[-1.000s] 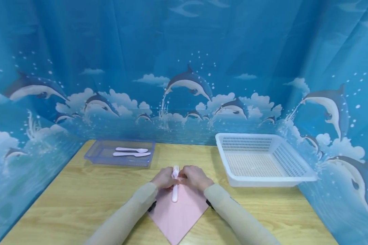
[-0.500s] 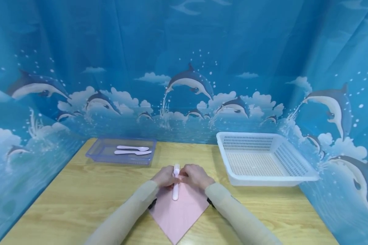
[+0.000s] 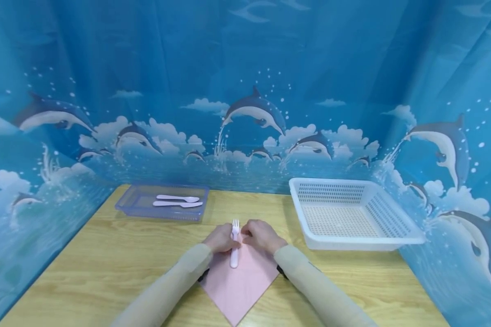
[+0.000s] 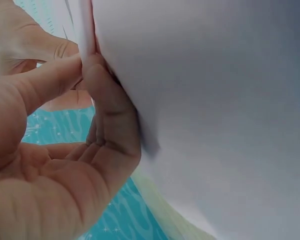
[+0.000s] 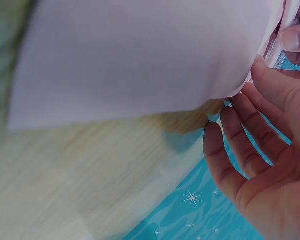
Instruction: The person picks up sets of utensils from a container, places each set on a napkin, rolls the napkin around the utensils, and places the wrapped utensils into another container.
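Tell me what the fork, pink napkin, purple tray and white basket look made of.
Fork: probably plastic; pale, smooth, without metallic shine.
Napkin: paper or thin cloth, hard to say which; matte and flexible, curving near its edge.
Tray: likely plastic; see-through, tinted walls.
Basket: seemingly moulded plastic; opaque, with regular slots.

From where I sit, far from the rig, I can read no text, label, brand, number or sign in the head view, nor in the two wrist views.
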Tool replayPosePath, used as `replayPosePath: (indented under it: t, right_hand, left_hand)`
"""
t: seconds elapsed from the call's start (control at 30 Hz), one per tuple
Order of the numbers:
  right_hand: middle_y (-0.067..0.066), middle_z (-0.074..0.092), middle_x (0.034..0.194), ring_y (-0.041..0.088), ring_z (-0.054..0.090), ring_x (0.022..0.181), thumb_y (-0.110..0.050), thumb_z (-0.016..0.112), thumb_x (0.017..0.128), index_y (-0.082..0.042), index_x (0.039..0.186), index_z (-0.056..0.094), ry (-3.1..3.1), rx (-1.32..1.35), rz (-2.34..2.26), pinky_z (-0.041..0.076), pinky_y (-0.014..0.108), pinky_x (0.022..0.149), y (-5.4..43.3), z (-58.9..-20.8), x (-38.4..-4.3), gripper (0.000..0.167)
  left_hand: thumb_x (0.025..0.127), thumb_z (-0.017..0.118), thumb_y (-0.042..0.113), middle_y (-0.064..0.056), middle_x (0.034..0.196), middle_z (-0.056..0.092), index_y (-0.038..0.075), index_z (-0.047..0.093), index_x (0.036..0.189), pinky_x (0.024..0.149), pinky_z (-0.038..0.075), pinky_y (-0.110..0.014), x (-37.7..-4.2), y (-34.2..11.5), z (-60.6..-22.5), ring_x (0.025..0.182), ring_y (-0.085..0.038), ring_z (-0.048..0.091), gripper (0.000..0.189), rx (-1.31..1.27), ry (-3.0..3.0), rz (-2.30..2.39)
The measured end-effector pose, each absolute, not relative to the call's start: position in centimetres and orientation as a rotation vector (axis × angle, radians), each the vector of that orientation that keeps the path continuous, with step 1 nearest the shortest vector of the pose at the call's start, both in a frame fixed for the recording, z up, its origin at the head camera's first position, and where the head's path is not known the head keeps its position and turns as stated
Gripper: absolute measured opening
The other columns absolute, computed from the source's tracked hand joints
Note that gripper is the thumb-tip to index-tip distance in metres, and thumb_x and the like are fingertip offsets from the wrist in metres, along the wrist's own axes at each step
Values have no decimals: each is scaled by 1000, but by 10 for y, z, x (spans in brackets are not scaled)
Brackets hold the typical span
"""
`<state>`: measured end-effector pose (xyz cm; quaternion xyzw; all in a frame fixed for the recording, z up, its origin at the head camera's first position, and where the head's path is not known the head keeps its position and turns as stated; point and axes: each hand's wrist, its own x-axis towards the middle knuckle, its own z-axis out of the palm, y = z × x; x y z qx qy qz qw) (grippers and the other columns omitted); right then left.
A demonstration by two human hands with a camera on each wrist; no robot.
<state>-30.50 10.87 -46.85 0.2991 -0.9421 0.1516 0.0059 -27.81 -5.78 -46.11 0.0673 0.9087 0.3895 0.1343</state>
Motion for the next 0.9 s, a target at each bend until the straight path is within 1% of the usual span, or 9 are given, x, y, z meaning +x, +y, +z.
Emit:
replayPosePath:
  t: [0.23, 0.4, 0.5, 0.67, 0.9]
  right_hand:
    - [4, 70, 88, 16, 64, 80, -10, 75, 85, -9, 102, 75, -2955, 949, 481, 53, 29, 75, 109, -468, -306, 18]
    - [4, 72, 92, 15, 65, 83, -10, 73, 86, -9, 106, 74, -2984, 946, 496, 53, 28, 76, 108, -467, -306, 19]
    - [4, 72, 94, 16, 66, 84, -11, 73, 87, -9, 107, 74, -2991, 944, 504, 54, 28, 77, 108, -465, -306, 20]
    - [3, 72, 90, 14, 64, 81, -11, 73, 87, -9, 104, 75, -2977, 965, 496, 53, 27, 74, 108, -465, -307, 17]
    - [2, 71, 87, 11, 61, 77, -10, 74, 86, -10, 102, 76, -2966, 981, 499, 51, 25, 71, 109, -466, -307, 16]
  left_hand:
    - [84, 74, 9, -8, 71, 58, -1, 57, 99, 47, 45, -22, -279, -57, -461, 54, -13, 54, 24, 167, 2614, 1128]
    - [84, 73, 9, -9, 68, 61, -2, 58, 100, 46, 43, -22, -279, -56, -461, 53, -14, 54, 24, 163, 2612, 1121]
    - [84, 73, 7, -8, 65, 60, -2, 58, 97, 44, 42, -21, -278, -56, -460, 51, -13, 53, 22, 188, 2615, 1131]
    - [84, 71, 5, -6, 65, 56, -3, 57, 95, 44, 42, -21, -276, -57, -462, 50, -12, 51, 19, 224, 2602, 1177]
    - [83, 69, 3, -6, 61, 59, 1, 57, 88, 43, 43, -21, -275, -57, -463, 48, -13, 53, 14, 246, 2613, 1176]
